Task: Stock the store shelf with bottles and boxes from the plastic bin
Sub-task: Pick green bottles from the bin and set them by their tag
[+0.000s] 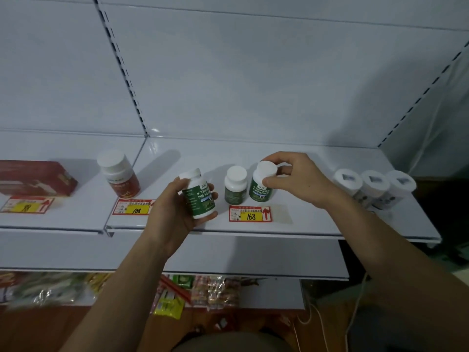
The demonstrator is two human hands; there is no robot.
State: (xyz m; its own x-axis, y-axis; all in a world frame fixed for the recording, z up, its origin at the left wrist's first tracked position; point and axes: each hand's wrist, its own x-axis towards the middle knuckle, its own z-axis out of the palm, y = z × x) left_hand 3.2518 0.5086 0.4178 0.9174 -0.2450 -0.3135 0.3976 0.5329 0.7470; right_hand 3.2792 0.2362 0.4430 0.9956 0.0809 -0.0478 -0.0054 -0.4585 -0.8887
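Three green-labelled bottles show around the price tag marked 168 (pixel 250 214): two standing just behind it (pixel 235 185) (pixel 262 182), one held off to its left (pixel 200 195). Three white-capped jars (pixel 374 188) stand in a row well to its right. One red-labelled bottle (pixel 119 175) and one red box (pixel 35 177) sit far to its left. Three price tags lie on the shelf in all.

Single head-worn wide-angle view, looking forward and slightly down at a white store shelf (pixel 304 158) from close range, both forearms reaching in from the bottom edge. Shelf front edge runs across mid-frame; back panel (pixel 253 72) fills the top half. Lower shelf and floor at the bottom. Edges bend from lens distortion.
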